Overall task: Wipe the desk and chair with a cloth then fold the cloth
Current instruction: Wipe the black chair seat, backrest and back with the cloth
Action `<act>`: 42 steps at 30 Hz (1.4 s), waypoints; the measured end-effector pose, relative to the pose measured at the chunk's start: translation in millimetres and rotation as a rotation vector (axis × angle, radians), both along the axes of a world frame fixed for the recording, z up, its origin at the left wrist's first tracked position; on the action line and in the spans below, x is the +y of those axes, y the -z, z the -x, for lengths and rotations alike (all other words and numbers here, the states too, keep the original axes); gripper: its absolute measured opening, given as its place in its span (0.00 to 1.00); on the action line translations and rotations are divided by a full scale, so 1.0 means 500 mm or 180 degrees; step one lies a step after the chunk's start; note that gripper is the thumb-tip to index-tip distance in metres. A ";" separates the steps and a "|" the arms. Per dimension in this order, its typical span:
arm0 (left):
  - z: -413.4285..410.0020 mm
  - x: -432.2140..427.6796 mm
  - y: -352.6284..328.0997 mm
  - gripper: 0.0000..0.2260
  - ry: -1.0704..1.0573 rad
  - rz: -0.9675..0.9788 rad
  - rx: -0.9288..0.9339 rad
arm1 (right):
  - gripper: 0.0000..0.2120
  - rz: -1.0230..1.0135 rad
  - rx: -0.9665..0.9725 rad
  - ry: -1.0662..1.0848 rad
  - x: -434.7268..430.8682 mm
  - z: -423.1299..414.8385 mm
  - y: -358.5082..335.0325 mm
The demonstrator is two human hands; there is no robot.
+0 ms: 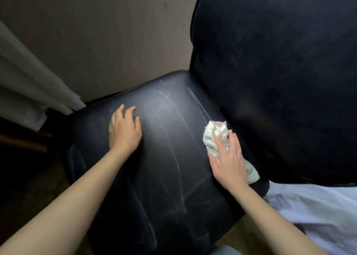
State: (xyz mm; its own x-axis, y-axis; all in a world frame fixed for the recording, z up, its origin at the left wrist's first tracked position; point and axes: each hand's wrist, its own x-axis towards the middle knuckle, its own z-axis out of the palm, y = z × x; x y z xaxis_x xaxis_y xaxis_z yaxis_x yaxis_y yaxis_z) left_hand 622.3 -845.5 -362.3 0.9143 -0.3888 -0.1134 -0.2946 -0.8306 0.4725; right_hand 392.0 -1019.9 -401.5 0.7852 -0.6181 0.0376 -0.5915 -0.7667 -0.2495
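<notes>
A black padded chair fills the head view, its seat [166, 158] streaked with pale wipe marks and its tall backrest [280, 71] rising on the right. A crumpled white cloth [213, 134] lies on the seat's right side, close to the backrest. My right hand [229, 162] presses flat on the cloth with straight fingers, covering its middle. My left hand [124, 131] rests on the seat's left part with fingers loosely spread, holding nothing. The desk is out of view.
A light curtain [32, 86] hangs at the left against a beige wall [96, 38]. White fabric [316, 212] lies at the lower right beside the chair. Wooden floor [249, 233] shows under the seat's near edge.
</notes>
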 end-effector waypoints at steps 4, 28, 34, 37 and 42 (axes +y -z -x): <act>-0.071 -0.016 0.020 0.18 0.0289 -0.0718 -0.0409 | 0.28 -0.0112 -0.0223 -0.0148 -0.023 -0.009 0.023; -0.079 -0.049 0.017 0.25 0.0520 -0.1479 -0.0528 | 0.18 0.2511 -0.3008 0.0263 -0.176 -0.222 -0.476; -0.065 -0.063 0.036 0.26 0.0471 -0.1512 -0.0697 | 0.27 0.3108 -0.0912 -0.0132 -0.201 -0.275 -0.371; -0.065 -0.058 0.039 0.26 0.0472 -0.1466 -0.0721 | 0.26 0.3808 0.0117 -0.0224 -0.187 -0.277 -0.308; -0.071 -0.048 0.038 0.25 0.0518 -0.1384 -0.0649 | 0.23 0.4110 0.1221 -0.0950 -0.179 -0.259 -0.159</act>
